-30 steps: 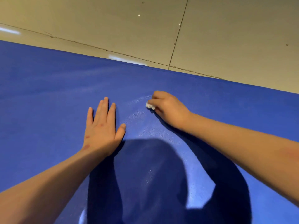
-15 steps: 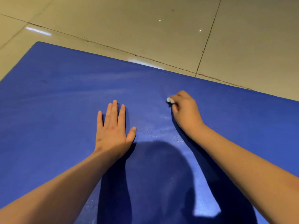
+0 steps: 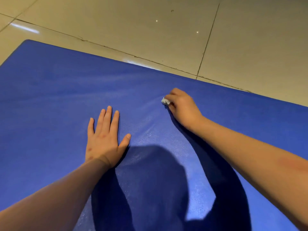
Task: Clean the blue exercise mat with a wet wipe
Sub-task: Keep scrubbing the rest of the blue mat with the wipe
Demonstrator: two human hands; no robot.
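The blue exercise mat (image 3: 50, 100) lies flat on the floor and fills most of the head view. My left hand (image 3: 104, 139) rests palm down on it with the fingers spread, holding nothing. My right hand (image 3: 182, 107) is closed around a small crumpled white wet wipe (image 3: 165, 101), pressed onto the mat near its far edge. Only a bit of the wipe shows past my fingers. Faint damp streaks shine on the mat between my hands.
Beige floor tiles (image 3: 133, 27) with dark grout lines lie beyond the mat's far edge. The mat's far left corner (image 3: 27, 41) is in sight. A dark shadow of my head and arms (image 3: 158, 180) falls on the near part of the mat.
My right hand with the wipe has shifted a little away from me and to the right along the mat. The view has tipped up, showing more floor and the mat's corner. My left hand stays put.
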